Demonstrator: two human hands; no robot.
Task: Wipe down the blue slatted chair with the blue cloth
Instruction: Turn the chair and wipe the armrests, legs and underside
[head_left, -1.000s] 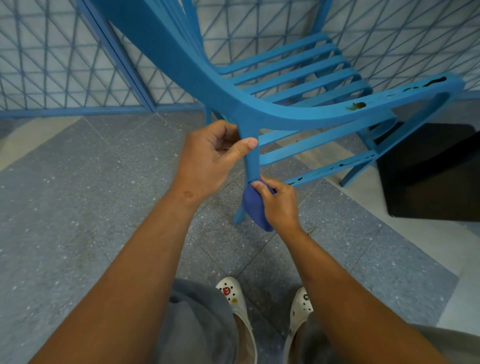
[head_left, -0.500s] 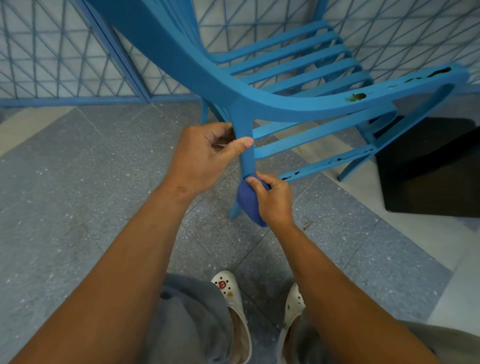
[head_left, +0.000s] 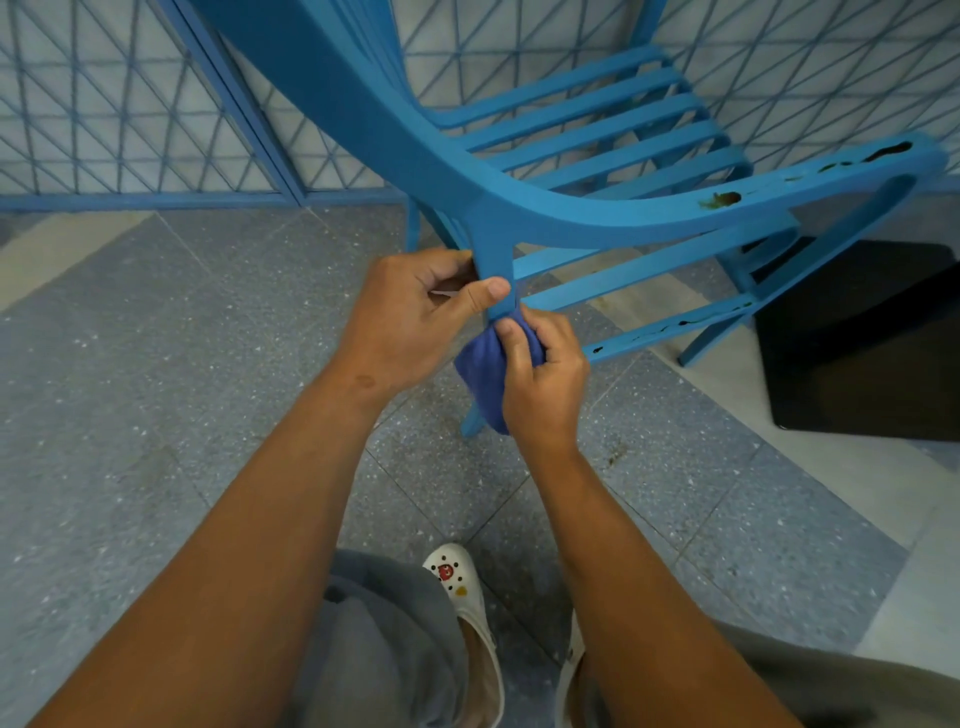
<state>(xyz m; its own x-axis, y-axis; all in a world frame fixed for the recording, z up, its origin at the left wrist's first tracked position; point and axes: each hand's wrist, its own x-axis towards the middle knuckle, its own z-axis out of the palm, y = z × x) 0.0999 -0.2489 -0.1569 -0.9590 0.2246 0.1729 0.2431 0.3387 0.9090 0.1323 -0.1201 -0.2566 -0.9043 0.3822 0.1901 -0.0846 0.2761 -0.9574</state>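
The blue slatted chair (head_left: 582, 208) fills the upper half of the view, tilted, with dark chipped spots on its side rail and lower rungs. My left hand (head_left: 415, 317) grips the near leg just under the seat frame, thumb across the front. Directly below it my right hand (head_left: 540, 374) holds the bunched blue cloth (head_left: 483, 374) wrapped around the same leg. Most of the leg between the hands and the floor is hidden by the cloth and my right hand.
Grey speckled floor tiles (head_left: 156, 389) spread to the left and front. A blue lattice panel (head_left: 130, 104) stands behind the chair. A black mat (head_left: 862, 343) lies at the right. My feet in white clogs (head_left: 457, 587) are near the bottom centre.
My right hand has slid the cloth up the leg until it sits right under my left hand. The left hand keeps its grip.
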